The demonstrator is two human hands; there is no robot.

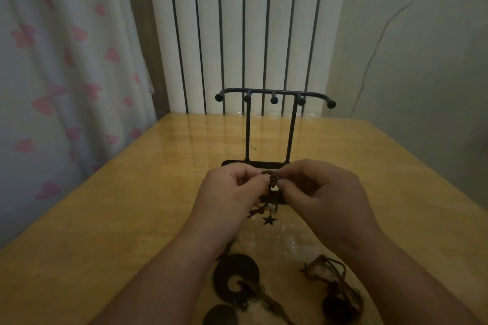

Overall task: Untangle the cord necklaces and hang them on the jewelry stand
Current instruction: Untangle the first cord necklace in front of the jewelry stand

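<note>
A black jewelry stand [274,99] with several ball-tipped pegs rises at the middle of the wooden table [132,192]; its pegs are bare. Just in front of its base, my left hand [229,195] and my right hand [319,192] pinch a knotted brown cord necklace [273,182] between fingertips. Loose cord ends and a small dark star charm [269,220] dangle below the hands. Near the table's front lie more cord necklaces: one with a dark ring pendant [236,281], one with a dark oval piece [220,315], and a bundled one [335,285] at the right.
A clear plastic sheet [290,243] lies under the necklaces. A white radiator [245,34] stands behind the table. A curtain with pink hearts [52,74] hangs at the left, and a wall with a thin cable [377,42] is at the right.
</note>
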